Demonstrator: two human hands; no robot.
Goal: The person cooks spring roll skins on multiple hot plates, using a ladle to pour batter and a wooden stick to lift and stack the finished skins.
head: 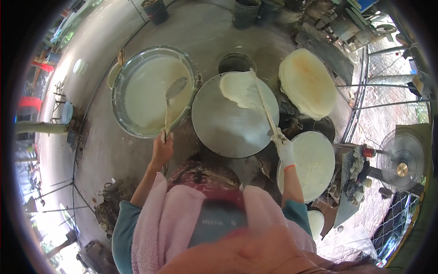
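Observation:
My left hand [162, 150] grips the handle of a metal ladle [176, 88], whose bowl is over a wide metal basin [118, 113] of pale batter [147, 96]. In front of me lies a round flat griddle [229, 126]. A patch of pale batter [236, 87] covers part of its far side, with a ragged near edge. My right hand [284, 149], in a white glove, holds a long thin stick [262, 99] slanting across the griddle, along the batter's right side. Under my right forearm, partly hidden, is a second round surface [313, 164] covered in a pale layer.
A stack of pale, lightly browned flatbreads [308, 84] stands at the far right. A dark round pot [237, 63] sits behind the griddle. Buckets [154, 12] stand on the floor farther off. An electric fan [401, 161] and wire mesh are on the right.

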